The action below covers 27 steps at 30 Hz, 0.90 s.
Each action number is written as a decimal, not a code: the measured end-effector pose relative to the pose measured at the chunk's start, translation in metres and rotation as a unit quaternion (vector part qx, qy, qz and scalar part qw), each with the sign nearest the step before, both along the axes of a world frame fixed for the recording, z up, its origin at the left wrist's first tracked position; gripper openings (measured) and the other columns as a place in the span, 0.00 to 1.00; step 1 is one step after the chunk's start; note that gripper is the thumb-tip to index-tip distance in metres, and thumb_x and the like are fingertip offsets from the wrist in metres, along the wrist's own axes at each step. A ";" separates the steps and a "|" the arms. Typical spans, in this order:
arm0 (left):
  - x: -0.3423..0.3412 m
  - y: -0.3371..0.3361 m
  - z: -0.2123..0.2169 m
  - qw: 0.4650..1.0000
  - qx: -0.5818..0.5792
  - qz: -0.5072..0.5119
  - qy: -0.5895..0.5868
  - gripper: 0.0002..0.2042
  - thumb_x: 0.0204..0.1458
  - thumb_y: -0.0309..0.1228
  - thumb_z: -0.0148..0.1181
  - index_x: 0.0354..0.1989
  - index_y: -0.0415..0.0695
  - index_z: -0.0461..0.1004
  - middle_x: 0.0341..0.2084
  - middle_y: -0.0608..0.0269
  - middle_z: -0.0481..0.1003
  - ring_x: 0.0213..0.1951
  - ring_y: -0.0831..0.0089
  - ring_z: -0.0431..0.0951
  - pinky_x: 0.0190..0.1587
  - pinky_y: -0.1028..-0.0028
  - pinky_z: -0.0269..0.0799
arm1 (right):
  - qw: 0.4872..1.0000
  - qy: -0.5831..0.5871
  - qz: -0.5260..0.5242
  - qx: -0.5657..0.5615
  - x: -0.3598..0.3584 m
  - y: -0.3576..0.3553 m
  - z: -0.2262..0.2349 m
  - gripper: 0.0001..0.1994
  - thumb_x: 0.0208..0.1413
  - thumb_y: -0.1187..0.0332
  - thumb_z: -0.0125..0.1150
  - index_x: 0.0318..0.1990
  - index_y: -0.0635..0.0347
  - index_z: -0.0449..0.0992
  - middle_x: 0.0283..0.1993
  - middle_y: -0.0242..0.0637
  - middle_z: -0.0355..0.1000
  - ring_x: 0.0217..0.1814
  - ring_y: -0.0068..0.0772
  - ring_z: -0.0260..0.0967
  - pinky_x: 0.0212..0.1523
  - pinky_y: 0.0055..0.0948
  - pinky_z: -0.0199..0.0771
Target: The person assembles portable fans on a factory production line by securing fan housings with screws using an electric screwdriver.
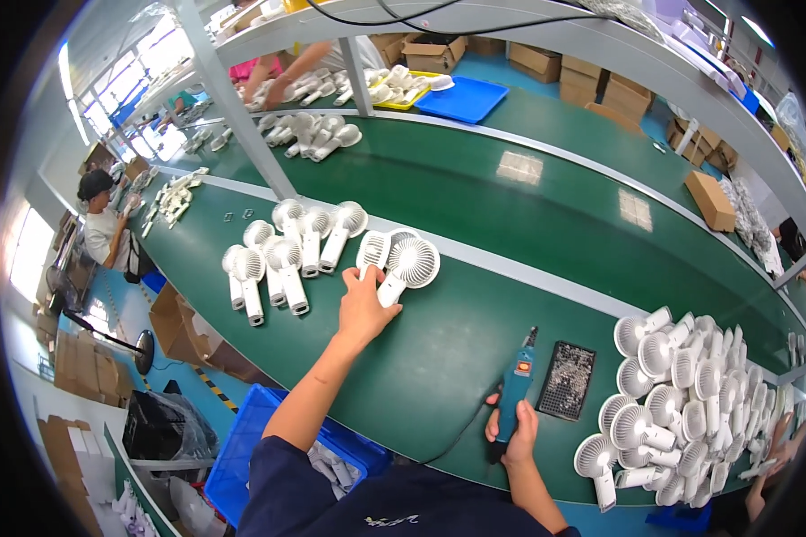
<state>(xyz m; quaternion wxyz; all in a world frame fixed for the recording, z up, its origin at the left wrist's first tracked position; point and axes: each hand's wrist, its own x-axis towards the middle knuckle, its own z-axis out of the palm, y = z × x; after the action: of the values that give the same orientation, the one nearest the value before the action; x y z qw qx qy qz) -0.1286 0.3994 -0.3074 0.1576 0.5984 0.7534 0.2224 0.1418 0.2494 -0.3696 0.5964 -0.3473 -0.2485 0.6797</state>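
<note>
My left hand is closed around the handle of a white handheld fan. A second white fan part sits right beside that fan's head, against my fingers; whether I hold it too, I cannot tell. In my right hand is a teal electric screwdriver, its bit pointing away from me and its cord trailing left. Just right of the screwdriver lies a black tray of small screws. Several white handheld fans are grouped left of my left hand.
A large heap of white fans covers the bench's right end. Blue bins stand below the front edge. A grey post rises by the far side. A blue tray lies across the bench. Other people work at left, far and right.
</note>
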 end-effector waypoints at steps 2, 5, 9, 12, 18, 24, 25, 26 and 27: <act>0.006 0.001 -0.009 0.998 0.058 -0.011 0.027 0.29 0.32 0.33 0.72 0.42 0.48 0.62 0.49 0.46 0.58 0.39 0.44 0.73 0.44 0.57 0.72 | 1.000 -0.001 0.000 -0.017 0.001 -0.002 0.003 0.20 0.63 0.58 0.43 0.44 0.72 0.64 0.33 0.47 0.69 0.18 0.25 0.62 0.17 0.24 0.65; 0.014 0.014 -0.037 0.994 0.070 -0.043 0.074 0.36 0.33 0.37 0.71 0.56 0.49 0.65 0.57 0.37 0.59 0.54 0.43 0.67 0.53 0.57 0.67 | 0.996 0.029 0.067 -0.058 0.015 -0.007 -0.017 0.17 0.62 0.59 0.45 0.46 0.67 0.68 0.29 0.39 0.68 0.20 0.22 0.62 0.20 0.23 0.65; -0.021 0.023 -0.046 0.989 0.037 0.007 0.142 0.43 0.30 0.39 0.73 0.61 0.50 0.60 0.60 0.43 0.56 0.57 0.46 0.64 0.56 0.58 0.64 | 0.997 0.043 0.059 -0.015 -0.009 -0.002 -0.012 0.13 0.64 0.62 0.46 0.48 0.61 0.65 0.43 0.35 0.71 0.22 0.19 0.62 0.20 0.20 0.65; -0.024 0.046 -0.058 0.993 0.047 0.019 0.109 0.42 0.30 0.33 0.71 0.60 0.49 0.59 0.56 0.47 0.57 0.52 0.46 0.68 0.53 0.58 0.66 | 0.996 0.059 0.047 0.039 -0.011 0.002 -0.015 0.15 0.65 0.60 0.44 0.47 0.63 0.65 0.39 0.33 0.70 0.19 0.16 0.61 0.17 0.18 0.64; -0.025 0.040 -0.037 0.978 0.027 -0.138 0.154 0.44 0.40 0.53 0.66 0.57 0.28 0.60 0.57 0.36 0.61 0.58 0.45 0.60 0.60 0.58 0.54 | 0.994 0.101 0.016 0.028 -0.007 0.002 -0.018 0.16 0.65 0.57 0.43 0.40 0.61 0.68 0.29 0.29 0.66 0.16 0.15 0.59 0.16 0.18 0.62; -0.025 0.001 -0.012 0.997 -0.026 -0.075 0.013 0.48 0.35 0.46 0.73 0.61 0.31 0.56 0.59 0.38 0.58 0.59 0.53 0.60 0.62 0.62 0.55 | 0.989 0.126 0.058 0.048 -0.007 0.008 -0.030 0.15 0.65 0.59 0.42 0.45 0.63 0.67 0.34 0.30 0.68 0.18 0.15 0.60 0.18 0.18 0.64; -0.019 -0.014 0.000 0.997 -0.021 -0.071 -0.001 0.47 0.35 0.44 0.74 0.61 0.31 0.57 0.58 0.39 0.60 0.58 0.54 0.62 0.60 0.62 0.58 | 0.989 0.130 0.058 0.046 -0.006 0.008 -0.026 0.15 0.65 0.59 0.42 0.45 0.63 0.67 0.34 0.30 0.68 0.18 0.15 0.60 0.18 0.18 0.64; -0.036 -0.025 -0.015 0.982 0.019 -0.100 -0.162 0.45 0.35 0.40 0.75 0.60 0.31 0.58 0.55 0.42 0.64 0.53 0.57 0.66 0.57 0.64 0.62 | 0.989 0.139 0.046 0.029 -0.007 0.007 -0.021 0.15 0.65 0.57 0.43 0.42 0.62 0.67 0.33 0.30 0.69 0.18 0.15 0.60 0.17 0.18 0.63; -0.049 -0.038 -0.022 0.982 0.008 -0.053 -0.180 0.43 0.35 0.38 0.75 0.59 0.31 0.58 0.53 0.43 0.66 0.51 0.58 0.67 0.55 0.65 0.64 | 0.989 0.146 0.036 0.013 -0.006 0.007 -0.017 0.16 0.64 0.56 0.43 0.40 0.61 0.67 0.32 0.31 0.69 0.17 0.15 0.60 0.16 0.18 0.63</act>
<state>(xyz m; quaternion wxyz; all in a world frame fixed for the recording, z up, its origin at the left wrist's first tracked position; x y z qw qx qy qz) -0.1780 0.3614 -0.3291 0.2974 0.5887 0.6784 0.3237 0.1359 0.2561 -0.3863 0.6059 -0.2276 -0.1799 0.7407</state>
